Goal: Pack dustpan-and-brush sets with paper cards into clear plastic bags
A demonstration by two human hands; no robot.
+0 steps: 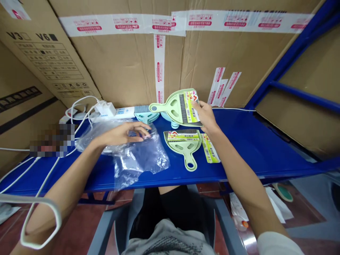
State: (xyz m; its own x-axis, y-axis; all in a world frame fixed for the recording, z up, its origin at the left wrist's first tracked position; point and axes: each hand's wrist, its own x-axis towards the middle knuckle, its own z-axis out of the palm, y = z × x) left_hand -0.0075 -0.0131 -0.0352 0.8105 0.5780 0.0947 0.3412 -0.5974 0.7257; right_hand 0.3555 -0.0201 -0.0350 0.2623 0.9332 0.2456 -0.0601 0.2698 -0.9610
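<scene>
1. Fingers of the right hand (207, 115) are clamped on the bristle end of a green dustpan-and-brush set (175, 113), at its label card (191, 115); its looped handle points left, above the desk (244, 141). A grip that pins card, brush and pan together should stop them sliding apart.
2. Left hand (123, 134) has its fingers loosely curled over a clear plastic bag (143, 159); whether they pinch the film, I cannot tell. Thin film clings, so parting its layers calls for a light touch.
3. Second green set (188, 148) lies flat, just beside a loose label card (210, 152); best keep the bag off both.
</scene>
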